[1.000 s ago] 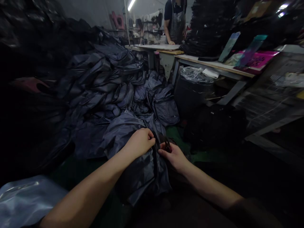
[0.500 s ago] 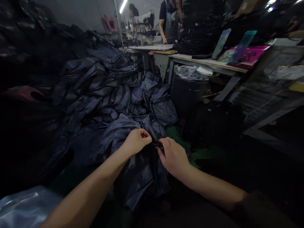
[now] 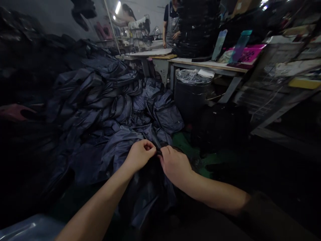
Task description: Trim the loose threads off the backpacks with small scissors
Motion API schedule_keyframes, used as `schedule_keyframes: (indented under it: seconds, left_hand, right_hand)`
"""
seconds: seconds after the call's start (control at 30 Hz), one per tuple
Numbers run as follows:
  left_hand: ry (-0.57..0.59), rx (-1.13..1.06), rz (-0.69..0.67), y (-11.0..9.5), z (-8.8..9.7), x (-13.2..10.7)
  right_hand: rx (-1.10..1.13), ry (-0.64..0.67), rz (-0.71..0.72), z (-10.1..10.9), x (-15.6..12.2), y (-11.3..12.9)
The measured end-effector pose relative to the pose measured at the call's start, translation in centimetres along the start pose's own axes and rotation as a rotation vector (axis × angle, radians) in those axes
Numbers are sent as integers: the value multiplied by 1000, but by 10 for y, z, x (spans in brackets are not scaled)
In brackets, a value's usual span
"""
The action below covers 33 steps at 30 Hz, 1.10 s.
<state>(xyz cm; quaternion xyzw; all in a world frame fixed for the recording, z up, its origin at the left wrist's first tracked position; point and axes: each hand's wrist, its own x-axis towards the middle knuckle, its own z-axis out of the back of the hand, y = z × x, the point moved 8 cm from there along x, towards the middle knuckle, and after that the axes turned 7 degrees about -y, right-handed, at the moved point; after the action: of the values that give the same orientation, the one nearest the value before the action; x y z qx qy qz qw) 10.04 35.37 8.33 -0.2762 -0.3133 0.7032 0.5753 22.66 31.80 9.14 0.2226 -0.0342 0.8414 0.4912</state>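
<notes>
A dark navy fabric bag (image 3: 145,187) lies in front of me, draped low between my arms. My left hand (image 3: 140,154) is closed in a pinch on the bag's top edge. My right hand (image 3: 174,164) is closed too, its fingertips meeting the left hand's at a small dark part of the bag that I cannot make out. Both hands touch at the same spot on the fabric.
A big heap of similar navy bags (image 3: 100,97) rises to the left and behind. A lined black bin (image 3: 190,93) stands under a long work table (image 3: 208,65). A person in a checked apron (image 3: 172,25) stands at the far table. A clear plastic sheet (image 3: 30,229) lies at lower left.
My right hand has turned over and moved left to meet my left hand; the dark piece it held is now hidden. The view has shifted slightly right and down.
</notes>
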Motion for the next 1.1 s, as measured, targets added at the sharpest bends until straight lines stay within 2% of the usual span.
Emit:
schedule_keyframes:
  seconds: [0.4,0.63,0.73,0.8,0.83,0.87,0.9,0.93,0.97,1.0,1.07,1.1]
  left_hand:
    - [6,-5,3,-2,2,-1]
    - [-4,-34,3,2,2,-1]
    - [-40,-124,10,-3,19,-3]
    - [-190,-129,41,1,55,-11]
    - [-313,-80,67,8,80,-18]
    - [-491,20,97,18,111,-29]
    - [-670,216,155,31,141,-44]
    - [-781,391,195,46,163,-58]
    - [-830,486,256,67,179,-69]
    - [-798,531,361,96,187,-77]
    - [-670,554,503,149,186,-86]
    - [-640,585,512,164,183,-88]
  right_hand:
    - [-14,38,31,-8,14,5]
    - [121,-9,11,-5,11,0]
    - [265,-60,-56,-3,8,-10]
    - [396,-125,-148,-1,7,-25]
    - [466,-151,-209,-1,6,-35]
    - [537,-163,-272,-2,5,-45]
    - [609,-163,-330,-5,4,-54]
    - [681,-151,-376,-9,4,-62]
    - [748,-137,-410,-12,5,-67]
    - [808,-125,-430,-16,5,-70]
    - [900,-103,-444,-21,8,-70]
    - [932,-89,-444,-23,10,-68]
